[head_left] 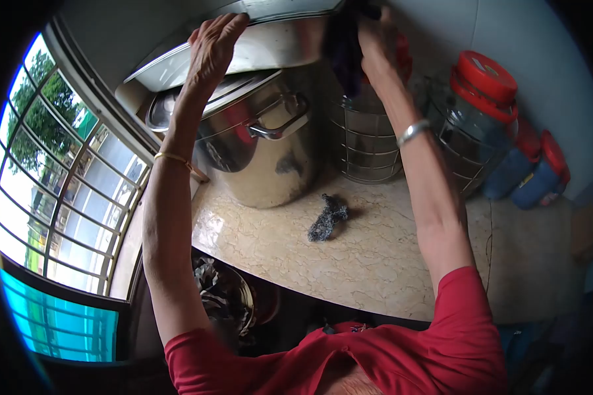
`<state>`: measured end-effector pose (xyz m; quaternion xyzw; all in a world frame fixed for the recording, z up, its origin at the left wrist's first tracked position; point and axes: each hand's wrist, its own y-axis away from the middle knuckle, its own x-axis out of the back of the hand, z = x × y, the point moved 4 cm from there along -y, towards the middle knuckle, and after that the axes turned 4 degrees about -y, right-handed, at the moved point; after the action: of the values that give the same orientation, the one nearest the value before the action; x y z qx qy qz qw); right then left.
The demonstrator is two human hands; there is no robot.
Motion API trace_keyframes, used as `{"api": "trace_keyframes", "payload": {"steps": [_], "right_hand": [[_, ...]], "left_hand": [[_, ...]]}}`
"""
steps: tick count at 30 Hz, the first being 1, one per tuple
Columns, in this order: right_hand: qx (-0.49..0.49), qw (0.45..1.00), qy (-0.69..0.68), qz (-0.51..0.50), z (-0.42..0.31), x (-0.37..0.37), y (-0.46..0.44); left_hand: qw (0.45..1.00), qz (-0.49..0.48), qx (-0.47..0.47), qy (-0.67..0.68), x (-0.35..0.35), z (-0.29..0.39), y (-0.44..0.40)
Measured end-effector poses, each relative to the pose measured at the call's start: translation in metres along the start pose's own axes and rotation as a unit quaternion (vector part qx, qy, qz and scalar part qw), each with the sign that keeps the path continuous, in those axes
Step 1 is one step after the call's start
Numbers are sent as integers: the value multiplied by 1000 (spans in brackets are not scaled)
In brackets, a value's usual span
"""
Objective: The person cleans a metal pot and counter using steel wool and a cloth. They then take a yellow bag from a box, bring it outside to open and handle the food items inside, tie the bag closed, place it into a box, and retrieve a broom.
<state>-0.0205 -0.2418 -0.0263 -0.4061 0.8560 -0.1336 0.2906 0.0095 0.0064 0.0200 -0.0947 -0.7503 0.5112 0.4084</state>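
Both my arms reach up and forward over a marbled counter. My left hand (219, 41) rests against a large shiny metal vessel (280, 46), its fingers curled at the near side. My right hand (377, 41) is closed on a dark cloth (344, 49) at the right end of that vessel; its fingertips are partly in shadow. Below the vessel stands a big steel pot (260, 155) with a lid and a side handle. A grey scouring pad (327, 218) lies on the counter (375, 263) in front of the pot.
Right of the pot stand a jar in a wire frame (370, 141) and a red-lidded jar (484, 85). Blue containers with red lids (540, 174) lie farther right. A barred window (66, 171) is on the left. Crumpled dark material (221, 289) sits below the counter edge.
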Motion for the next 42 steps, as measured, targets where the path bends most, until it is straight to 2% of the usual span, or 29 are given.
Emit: {"api": "trace_keyframes", "payload": {"steps": [1,2,3,5,6,7,8,9,10,11,12,13,15,16,17,19,20,21,23,25,27,28,30,31,33,35,37,39,42], "right_hand": [[124,990,64,-17,3,4,13],[248,960,123,-34,10,8,35],[242,962,117,-47,6,12,59],[224,964,122,-81,7,22,97],[242,949,137,-146,9,24,110],[260,930,151,-210,9,24,122],[264,927,147,-221,7,28,131],[180,946,134,-236,11,33,139],[89,957,123,-247,18,40,146],[85,955,125,-254,14,49,153],[32,932,184,-310,14,57,157],[-20,900,242,-361,16,65,163],[-28,809,312,-496,36,80,177],[-20,753,340,-564,49,87,185],[3,703,431,-566,42,85,191],[249,766,390,-447,3,70,180],[315,805,352,-360,-26,58,170],[374,833,309,-265,-58,48,159],[494,811,264,-169,-92,29,130],[588,732,298,-174,-110,-4,100],[498,784,298,-220,-106,-26,68],[500,784,294,-222,-100,-32,55],[273,862,236,-355,-70,-44,28],[273,862,229,-360,-66,-44,25],[261,865,218,-369,-61,-45,23],[267,872,194,-361,-60,-45,22],[260,860,215,-383,-61,-44,24],[263,860,209,-384,-60,-43,23],[281,855,194,-391,-59,-42,22]], "left_hand": [[998,42,-41,36,8,7,2],[979,-2,41,201,7,-2,0],[924,-45,117,361,8,-7,-1],[887,45,139,437,35,9,3],[861,184,177,439,42,16,9],[890,163,171,390,50,27,25],[900,213,184,332,57,37,48],[905,259,198,272,57,48,77],[893,243,224,305,55,66,107],[878,224,252,340,48,84,139],[898,200,231,318,31,94,171],[899,105,274,326,13,109,204],[890,-58,316,323,-26,140,251],[923,-93,258,268,-67,149,283],[932,-276,161,170,-110,161,314],[915,-335,213,65,-112,188,322],[915,-329,222,68,-121,189,326],[900,-371,211,92,-140,193,337],[882,-410,198,124,-165,201,347],[905,-372,184,93,-175,200,351],[896,-368,220,111,-187,200,354],[886,-365,257,128,-191,197,356],[868,-366,288,172,-176,183,353],[848,-368,313,219,-169,174,355],[846,-358,328,223,-151,156,350],[806,-227,384,390,-80,149,306],[822,-76,382,415,-11,149,245],[871,58,317,370,32,138,191],[913,179,285,232,40,95,119]]}}
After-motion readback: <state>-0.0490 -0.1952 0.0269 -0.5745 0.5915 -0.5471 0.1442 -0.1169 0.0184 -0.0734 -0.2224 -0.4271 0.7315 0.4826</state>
